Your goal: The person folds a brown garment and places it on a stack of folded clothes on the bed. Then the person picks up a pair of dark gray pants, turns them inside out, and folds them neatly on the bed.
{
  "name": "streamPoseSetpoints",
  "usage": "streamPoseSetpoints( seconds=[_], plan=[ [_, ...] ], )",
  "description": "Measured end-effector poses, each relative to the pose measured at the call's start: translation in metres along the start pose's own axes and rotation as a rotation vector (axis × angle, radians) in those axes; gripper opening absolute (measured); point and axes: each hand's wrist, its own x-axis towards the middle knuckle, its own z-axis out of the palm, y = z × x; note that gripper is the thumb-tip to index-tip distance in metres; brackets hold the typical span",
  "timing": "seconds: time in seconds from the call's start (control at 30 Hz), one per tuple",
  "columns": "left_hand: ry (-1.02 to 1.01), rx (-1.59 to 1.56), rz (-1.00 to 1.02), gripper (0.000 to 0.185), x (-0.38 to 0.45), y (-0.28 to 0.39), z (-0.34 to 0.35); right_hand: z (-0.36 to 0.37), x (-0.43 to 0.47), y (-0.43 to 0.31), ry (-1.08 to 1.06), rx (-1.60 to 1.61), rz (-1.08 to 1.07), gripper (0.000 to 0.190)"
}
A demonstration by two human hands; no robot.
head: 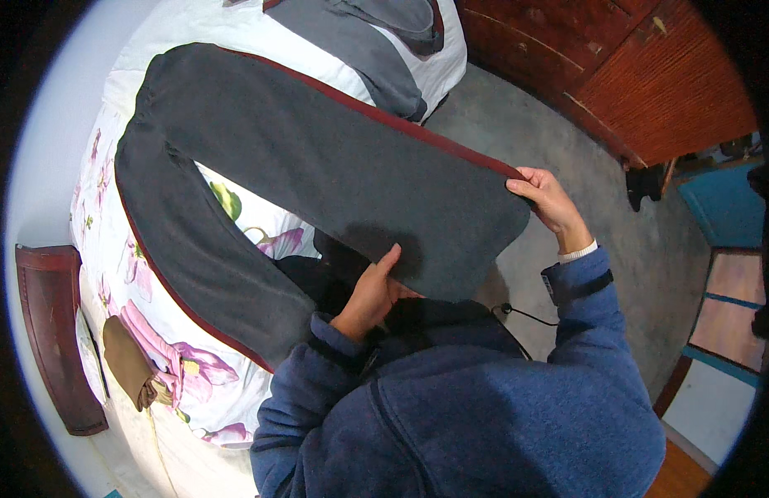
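Note:
Dark grey trousers (pixel 334 149) with a dark red stripe down each side are spread out before me, partly over a bed with a flowered sheet (pixel 135 255). Near the hem, my right hand (pixel 543 199) pinches the striped edge of one leg between thumb and fingers. My left hand (pixel 375 292) is at the inner edge of the same leg, its thumb on top and its fingers hidden beneath the cloth. The other leg curves down at the left, its end by my left sleeve.
More grey clothing (pixel 341 56) lies at the bed's far end. A brown folded cloth (pixel 128 361) and a pink cloth (pixel 151 342) are on the bed at the left. A red wooden cabinet (pixel 583 68) stands beyond the grey floor (pixel 614 249); a black cord (pixel 530 314) is near my body.

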Motion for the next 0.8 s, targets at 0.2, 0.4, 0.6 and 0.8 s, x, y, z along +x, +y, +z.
streamPoseSetpoints(
  seconds=[0.2,0.4,0.6,0.8],
  plan=[
    [-0.028,0.178,0.111,0.062,-0.005,0.001,0.003,0.005,0.002,0.003,0.025,0.031,-0.001,0.034],
    [-0.033,0.394,0.12,0.067,-0.005,-0.005,-0.007,0.016,0.006,0.007,0.035,0.081,-0.022,0.038],
    [0.109,0.749,-0.012,0.042,0.001,-0.004,-0.013,0.04,0.013,0.011,-0.036,0.267,-0.095,0.037],
    [0.248,0.87,0.33,0.036,-0.013,0.003,0.008,0.073,0.018,0.018,-0.18,0.377,-0.102,0.039]
  ],
)
